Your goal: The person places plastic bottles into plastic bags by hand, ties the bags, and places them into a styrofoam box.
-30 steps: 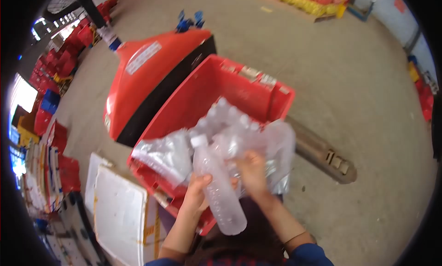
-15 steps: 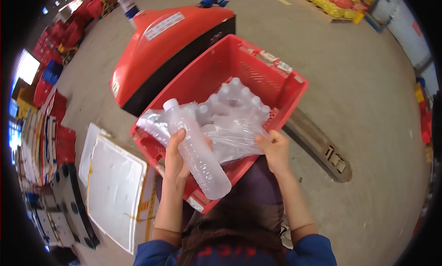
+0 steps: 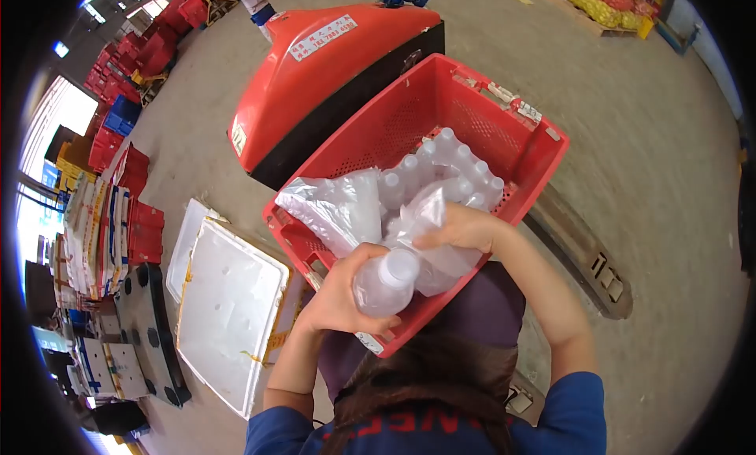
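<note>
One capped bottle [image 3: 379, 291], head view: in your left hand [image 3: 339, 299], fingers wrapped round it, by the red crate's [image 3: 492, 128] nearest corner. One plastic film [image 3: 428, 209]: pinched between your right hand's [image 3: 470, 228] closed fingers, beside grouped bottles [image 3: 447, 160].

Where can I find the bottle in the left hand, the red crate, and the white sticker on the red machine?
Bottle [image 3: 376, 294]: head view, on its shoulder.
Red crate [image 3: 386, 138]: head view, on its bare inner wall.
White sticker [image 3: 323, 38]: head view, on its middle.

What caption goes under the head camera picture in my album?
Left hand holds a bottle, right hand grasps plastic film, at a red crate.
</note>
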